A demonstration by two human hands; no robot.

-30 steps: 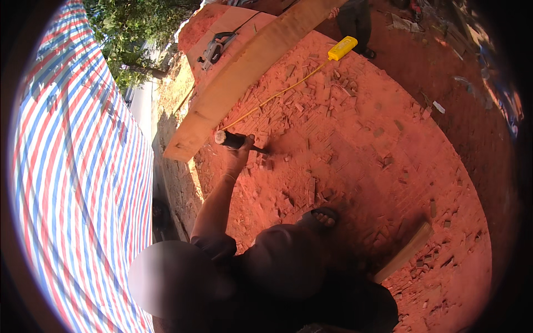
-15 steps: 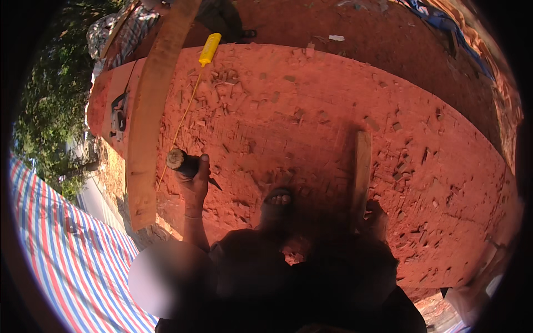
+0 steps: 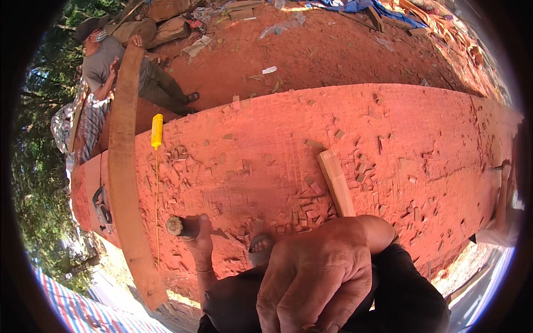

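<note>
My left hand [image 3: 201, 244] is wrapped round a thick dark handle with a battered, round wooden end [image 3: 175, 225]; it looks like a chisel, its blade hidden. My right hand [image 3: 322, 272] is raised large in front of me, fingers curled down. Whatever its fingertips hold is out of sight. Just beyond the right wrist, a squared wooden stick [image 3: 335, 180] angles over the red-dusted wood slab [image 3: 250, 144]; its near end is hidden behind the hand. Small chips [image 3: 311, 208] lie scattered over the slab. My sandalled foot [image 3: 261, 244] shows between the hands.
A long plank [image 3: 123, 144] crosses the slab's left end; a person [image 3: 105, 64] has a hand at its far end. Near it lie a yellow tool [image 3: 157, 131] trailing a thin cord and a dark power tool [image 3: 101, 208]. Another person's arm [image 3: 501, 205] reaches in at right.
My right hand has risen from beside the stick toward me. The stick now leans left. The whole view has tilted up, showing the person at the plank.
</note>
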